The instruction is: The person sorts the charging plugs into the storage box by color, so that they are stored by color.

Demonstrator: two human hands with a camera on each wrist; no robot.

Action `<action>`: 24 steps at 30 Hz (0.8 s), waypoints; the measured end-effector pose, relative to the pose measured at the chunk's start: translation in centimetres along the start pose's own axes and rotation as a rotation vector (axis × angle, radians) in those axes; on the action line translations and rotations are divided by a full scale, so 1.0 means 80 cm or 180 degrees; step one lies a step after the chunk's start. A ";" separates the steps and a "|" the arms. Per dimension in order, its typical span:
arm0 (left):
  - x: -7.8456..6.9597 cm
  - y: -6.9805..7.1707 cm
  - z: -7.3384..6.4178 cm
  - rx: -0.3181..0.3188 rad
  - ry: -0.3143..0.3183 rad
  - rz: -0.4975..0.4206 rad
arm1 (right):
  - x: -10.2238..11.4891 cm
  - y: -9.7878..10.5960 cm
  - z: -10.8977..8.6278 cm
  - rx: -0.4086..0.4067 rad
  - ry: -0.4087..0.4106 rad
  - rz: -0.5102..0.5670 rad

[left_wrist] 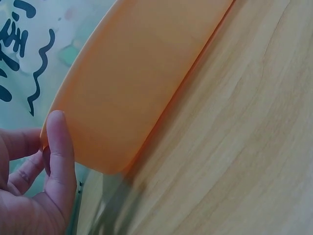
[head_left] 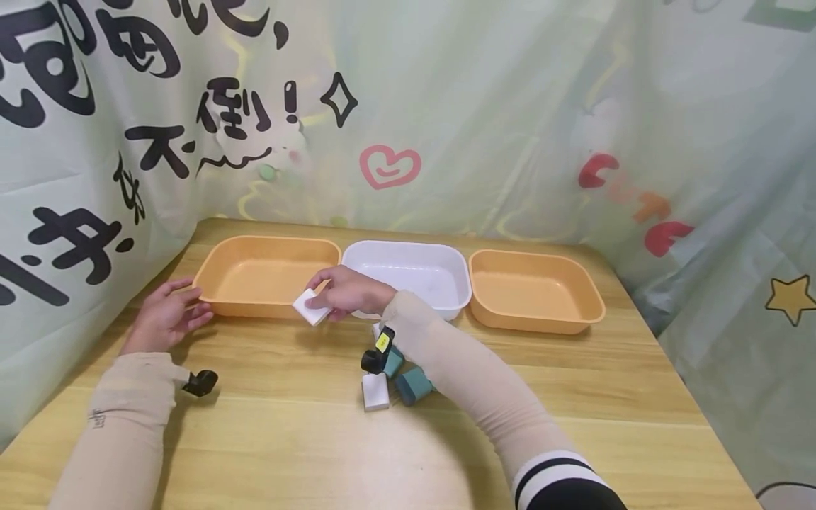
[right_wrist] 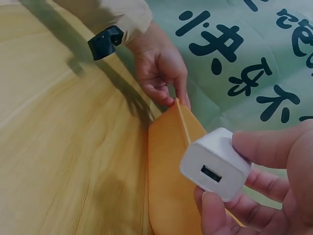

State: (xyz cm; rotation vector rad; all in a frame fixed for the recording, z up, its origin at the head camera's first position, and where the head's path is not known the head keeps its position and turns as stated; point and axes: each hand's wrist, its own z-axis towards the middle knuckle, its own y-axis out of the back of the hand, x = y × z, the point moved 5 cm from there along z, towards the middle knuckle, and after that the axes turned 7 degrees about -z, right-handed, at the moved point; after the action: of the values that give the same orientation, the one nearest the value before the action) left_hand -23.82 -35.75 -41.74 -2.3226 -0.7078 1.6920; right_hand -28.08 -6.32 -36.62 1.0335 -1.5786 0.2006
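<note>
A white USB wall charger (head_left: pixel 311 307) is pinched between the thumb and fingers of my right hand (head_left: pixel 353 289), above the front edge of the left orange tray (head_left: pixel 248 309). Its USB port faces the camera in the right wrist view, where the charger (right_wrist: pixel 214 164) appears close up. My left hand (head_left: pixel 167 315) grips the tray's left corner; in the left wrist view the thumb presses the outer wall of the tray (left_wrist: pixel 132 83) while fingers reach behind the rim. Below my right forearm lie a white block-like piece (head_left: pixel 375 392) and teal blocks (head_left: pixel 414 384), partly hidden by the wrist camera.
A white tray (head_left: pixel 455 297) stands in the middle of the row, and a second orange tray (head_left: pixel 532 320) is at its right. All rest on a wooden table (head_left: pixel 287 439). A printed cloth (head_left: pixel 484 127) hangs behind and along the sides.
</note>
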 end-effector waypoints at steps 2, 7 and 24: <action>0.000 0.000 0.000 -0.0013 -0.0003 -0.0017 | 0.000 -0.001 0.003 -0.0010 -0.0022 0.0145; 0.001 -0.002 -0.001 0.0001 -0.0028 -0.0119 | 0.002 -0.004 0.009 -0.0042 -0.0091 0.0521; -0.001 -0.003 -0.003 -0.0039 -0.0040 0.0061 | 0.007 -0.005 0.038 -0.0344 -0.0115 0.1183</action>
State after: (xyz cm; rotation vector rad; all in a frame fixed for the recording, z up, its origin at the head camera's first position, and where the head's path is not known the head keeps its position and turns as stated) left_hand -23.67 -35.50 -41.48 -2.3363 -0.7024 1.7164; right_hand -29.92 -8.76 -37.25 0.6572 -1.7862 0.3471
